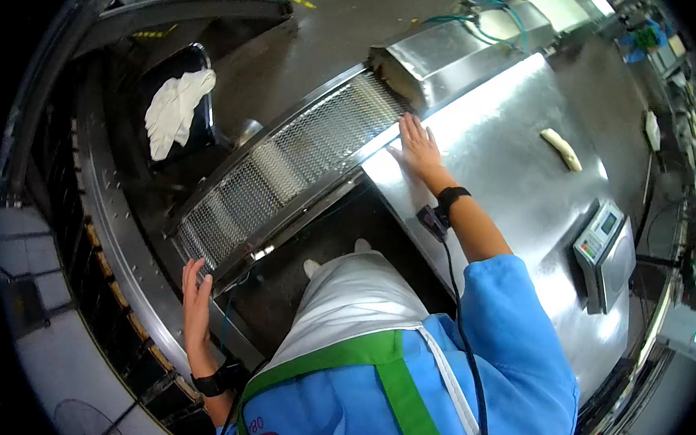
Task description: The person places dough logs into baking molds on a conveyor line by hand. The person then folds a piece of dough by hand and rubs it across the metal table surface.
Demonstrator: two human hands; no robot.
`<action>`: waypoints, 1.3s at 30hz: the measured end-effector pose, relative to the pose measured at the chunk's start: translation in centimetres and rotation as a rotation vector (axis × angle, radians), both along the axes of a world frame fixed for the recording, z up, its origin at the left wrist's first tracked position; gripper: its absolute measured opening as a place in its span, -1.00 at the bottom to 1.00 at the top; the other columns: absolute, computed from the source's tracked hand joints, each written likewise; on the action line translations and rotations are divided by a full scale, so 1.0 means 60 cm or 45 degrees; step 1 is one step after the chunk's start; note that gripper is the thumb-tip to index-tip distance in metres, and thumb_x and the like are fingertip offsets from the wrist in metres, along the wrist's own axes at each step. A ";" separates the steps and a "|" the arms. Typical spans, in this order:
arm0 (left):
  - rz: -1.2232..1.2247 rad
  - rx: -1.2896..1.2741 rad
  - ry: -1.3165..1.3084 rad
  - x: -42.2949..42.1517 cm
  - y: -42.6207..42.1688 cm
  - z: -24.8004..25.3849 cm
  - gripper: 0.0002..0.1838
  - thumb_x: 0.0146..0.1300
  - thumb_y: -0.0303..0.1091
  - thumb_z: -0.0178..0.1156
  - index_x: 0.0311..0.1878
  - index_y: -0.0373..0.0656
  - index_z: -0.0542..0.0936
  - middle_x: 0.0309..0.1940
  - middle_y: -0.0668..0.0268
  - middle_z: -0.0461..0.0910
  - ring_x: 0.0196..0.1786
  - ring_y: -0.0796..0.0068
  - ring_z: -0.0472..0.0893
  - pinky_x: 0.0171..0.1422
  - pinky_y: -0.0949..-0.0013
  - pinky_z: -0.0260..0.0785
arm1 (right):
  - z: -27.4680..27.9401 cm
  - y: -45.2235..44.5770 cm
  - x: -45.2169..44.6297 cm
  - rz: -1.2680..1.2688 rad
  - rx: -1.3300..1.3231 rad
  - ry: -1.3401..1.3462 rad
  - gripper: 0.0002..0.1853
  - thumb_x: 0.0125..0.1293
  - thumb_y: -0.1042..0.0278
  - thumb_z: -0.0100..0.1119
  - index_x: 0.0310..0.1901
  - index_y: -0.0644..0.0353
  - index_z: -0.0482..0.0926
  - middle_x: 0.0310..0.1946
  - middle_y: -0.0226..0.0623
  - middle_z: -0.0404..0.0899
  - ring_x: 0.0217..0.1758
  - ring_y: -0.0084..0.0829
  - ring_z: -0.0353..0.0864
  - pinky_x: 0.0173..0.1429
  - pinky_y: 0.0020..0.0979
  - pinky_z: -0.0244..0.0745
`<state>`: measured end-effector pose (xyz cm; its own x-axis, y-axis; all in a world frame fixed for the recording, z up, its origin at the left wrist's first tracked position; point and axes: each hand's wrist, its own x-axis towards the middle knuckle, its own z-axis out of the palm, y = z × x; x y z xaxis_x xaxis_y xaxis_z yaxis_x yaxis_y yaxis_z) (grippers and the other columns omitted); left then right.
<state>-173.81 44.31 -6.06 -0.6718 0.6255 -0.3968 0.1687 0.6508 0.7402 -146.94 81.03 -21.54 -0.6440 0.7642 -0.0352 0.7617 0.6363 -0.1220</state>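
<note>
My right hand (pixel 421 149) lies with its fingers extended at the corner of the steel table (pixel 486 170), beside the upper end of a wire-mesh conveyor (pixel 288 162). Nothing is in it. At the conveyor's lower end, my left hand (pixel 196 300) is raised near the frame edge, fingers apart and holding nothing. The mesh belt runs diagonally between the two hands and bears no separate item that I can make out. A steel housing (pixel 469 61) covers its upper end.
A pale dough piece (pixel 562 149) and a digital scale (pixel 601 245) are on the table. Left of the conveyor, a white cloth or dough sheet (pixel 177 111) lies over a dark tray (pixel 204 121). A curved metal rail (pixel 123 240) runs along the left.
</note>
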 end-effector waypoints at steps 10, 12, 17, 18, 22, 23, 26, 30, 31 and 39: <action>0.108 -0.058 0.027 -0.016 -0.073 -0.004 -0.63 0.15 -0.25 -0.09 0.03 -0.10 0.34 0.21 0.16 0.01 0.31 0.30 -0.13 0.29 0.31 -0.28 | -0.002 -0.185 -0.125 0.558 0.080 -0.102 -0.21 0.11 -0.26 -0.37 0.20 0.24 -0.09 0.25 -0.23 -0.17 0.32 -0.29 -0.24 0.31 -0.24 -0.29; 0.107 -0.038 0.045 -0.026 -0.094 -0.010 -0.63 0.15 -0.25 -0.09 0.03 -0.10 0.34 0.21 0.16 0.02 0.30 0.29 -0.13 0.29 0.31 -0.28 | -0.005 -0.221 -0.153 0.650 0.093 -0.106 -0.20 0.10 -0.29 -0.40 0.22 0.20 -0.12 0.26 -0.27 -0.19 0.32 -0.33 -0.25 0.31 -0.26 -0.33; 0.071 -0.003 0.071 -0.054 -0.140 -0.018 -0.63 0.15 -0.24 -0.09 0.04 -0.10 0.34 0.20 0.17 0.04 0.30 0.29 -0.12 0.28 0.31 -0.26 | -0.012 -0.304 -0.226 0.982 -0.034 0.130 -0.23 0.10 -0.20 -0.24 0.19 0.23 -0.05 0.23 -0.24 -0.09 0.31 -0.32 -0.17 0.30 -0.25 -0.28; 0.071 -0.019 0.053 -0.062 -0.144 -0.019 -0.62 0.15 -0.22 -0.09 0.05 -0.09 0.33 0.22 0.19 0.01 0.30 0.31 -0.11 0.29 0.31 -0.26 | -0.016 -0.315 -0.236 1.062 -0.067 0.210 -0.24 0.10 -0.18 -0.22 0.19 0.24 -0.03 0.22 -0.23 -0.05 0.29 -0.31 -0.12 0.29 -0.25 -0.25; 0.048 0.033 0.010 -0.077 -0.134 -0.018 -0.60 0.16 -0.19 -0.09 0.07 -0.07 0.33 0.23 0.21 -0.02 0.30 0.33 -0.12 0.29 0.30 -0.26 | 0.003 -0.317 -0.238 0.980 -0.151 0.358 -0.27 0.11 -0.12 -0.19 0.18 0.26 -0.02 0.21 -0.19 -0.04 0.29 -0.28 -0.12 0.28 -0.26 -0.19; 0.053 0.040 -0.006 -0.078 -0.126 -0.015 -0.60 0.16 -0.18 -0.08 0.07 -0.07 0.32 0.23 0.22 -0.03 0.31 0.33 -0.13 0.29 0.30 -0.27 | 0.013 -0.305 -0.224 0.800 -0.164 0.355 -0.28 0.11 -0.11 -0.18 0.17 0.26 -0.02 0.21 -0.18 -0.05 0.29 -0.27 -0.13 0.28 -0.25 -0.19; -0.015 0.040 0.009 -0.076 -0.099 -0.012 -0.60 0.15 -0.20 -0.09 0.06 -0.10 0.32 0.23 0.20 -0.01 0.31 0.32 -0.14 0.28 0.30 -0.25 | 0.029 -0.257 -0.148 0.440 -0.120 0.275 -0.27 0.12 -0.10 -0.17 0.18 0.27 -0.04 0.22 -0.15 -0.10 0.30 -0.25 -0.17 0.29 -0.25 -0.19; -0.103 0.015 0.036 -0.067 -0.063 -0.015 -0.61 0.15 -0.25 -0.11 0.05 -0.14 0.31 0.21 0.19 0.02 0.30 0.30 -0.11 0.28 0.32 -0.23 | 0.003 -0.201 -0.029 0.187 -0.141 0.106 -0.26 0.14 -0.16 -0.29 0.19 0.27 -0.08 0.24 -0.19 -0.14 0.30 -0.24 -0.19 0.29 -0.26 -0.20; -0.107 -0.011 0.030 -0.062 -0.054 -0.012 -0.61 0.15 -0.26 -0.11 0.05 -0.14 0.31 0.21 0.19 0.02 0.30 0.30 -0.10 0.28 0.32 -0.23 | 0.006 -0.192 -0.010 0.167 -0.136 0.113 -0.26 0.14 -0.16 -0.29 0.19 0.27 -0.08 0.24 -0.19 -0.14 0.30 -0.24 -0.19 0.29 -0.26 -0.20; -0.249 0.101 0.035 -0.018 0.018 -0.013 -0.62 0.14 -0.27 -0.08 0.04 -0.18 0.32 0.20 0.16 0.04 0.29 0.31 -0.07 0.28 0.35 -0.24 | 0.004 -0.091 0.114 -0.057 -0.078 -0.042 -0.26 0.14 -0.12 -0.25 0.20 0.26 -0.11 0.26 -0.24 -0.22 0.32 -0.26 -0.25 0.31 -0.28 -0.23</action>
<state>-174.91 45.42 -6.85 -0.5444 0.7736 -0.3244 0.3070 0.5436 0.7812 -140.12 75.56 -21.33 -0.6070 0.7879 -0.1036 0.7935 0.5937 -0.1338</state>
